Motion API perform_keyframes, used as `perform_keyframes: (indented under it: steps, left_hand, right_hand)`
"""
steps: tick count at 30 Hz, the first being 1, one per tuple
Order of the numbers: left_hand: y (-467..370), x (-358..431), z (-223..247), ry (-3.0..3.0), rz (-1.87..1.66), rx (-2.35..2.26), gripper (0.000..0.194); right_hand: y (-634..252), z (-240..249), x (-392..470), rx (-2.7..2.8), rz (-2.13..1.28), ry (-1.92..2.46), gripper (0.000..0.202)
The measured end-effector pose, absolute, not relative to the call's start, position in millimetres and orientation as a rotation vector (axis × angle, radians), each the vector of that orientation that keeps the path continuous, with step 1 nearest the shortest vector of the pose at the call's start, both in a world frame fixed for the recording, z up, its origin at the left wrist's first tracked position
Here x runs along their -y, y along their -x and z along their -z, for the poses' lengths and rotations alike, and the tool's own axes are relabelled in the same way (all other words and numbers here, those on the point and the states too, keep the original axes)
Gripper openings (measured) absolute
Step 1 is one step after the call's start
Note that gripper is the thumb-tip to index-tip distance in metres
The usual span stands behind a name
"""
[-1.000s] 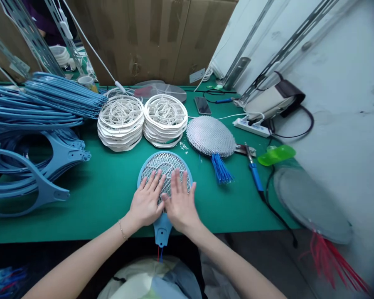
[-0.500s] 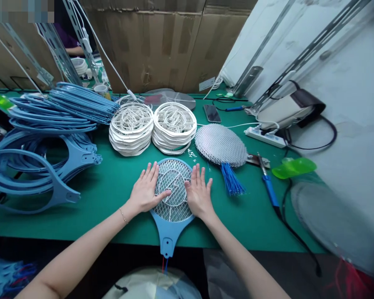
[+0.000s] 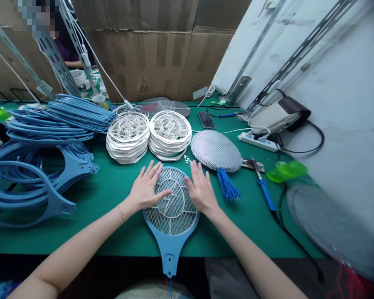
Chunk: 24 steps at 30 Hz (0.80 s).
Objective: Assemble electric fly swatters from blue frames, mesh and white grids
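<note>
Two open hands, left [image 3: 146, 187] and right [image 3: 202, 189], fingers extended and grasping nothing, flank the blue racket head [image 3: 171, 201] at the green table's [image 3: 112, 232] near edge as I watch.

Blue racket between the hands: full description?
The racket has a light-blue, plastic-looking frame around silvery mesh, overlaid by a white grille with ring, spokes and bolt shape. It lies flat on the green table, neck past the front edge, red and blue wires hanging below. Left hand and right hand overlap its upper sides.
</note>
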<state>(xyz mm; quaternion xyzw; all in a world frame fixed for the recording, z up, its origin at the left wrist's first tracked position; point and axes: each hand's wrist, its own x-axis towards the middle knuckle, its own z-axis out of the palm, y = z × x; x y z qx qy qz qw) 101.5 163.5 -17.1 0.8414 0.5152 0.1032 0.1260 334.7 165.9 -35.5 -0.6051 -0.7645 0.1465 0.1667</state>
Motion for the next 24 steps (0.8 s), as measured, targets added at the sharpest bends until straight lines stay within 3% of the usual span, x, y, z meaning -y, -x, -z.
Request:
perform_keyframes:
  steps: [6, 11, 15, 24]
  left_hand:
    - [-108, -189, 24, -2.523, -0.201, -1.297, 0.1]
    - [-114, -205, 19, -2.613, -0.24, -1.163, 0.09]
    - [-125, -217, 21, -2.675, -0.187, -0.966, 0.098]
    - [-117, -235, 25, -2.588, -0.214, -1.032, 0.09]
  right_hand:
    - [-337, 46, -191, 2.447, -0.51, 1.644, 0.074]
    - [-338, 50, -189, 2.446, -0.537, 1.628, 0.073]
    - [-341, 55, -187, 2.393, -0.533, 1.648, 0.071]
    - [-341, 63, -186, 2.352, -0.471, 1.656, 0.067]
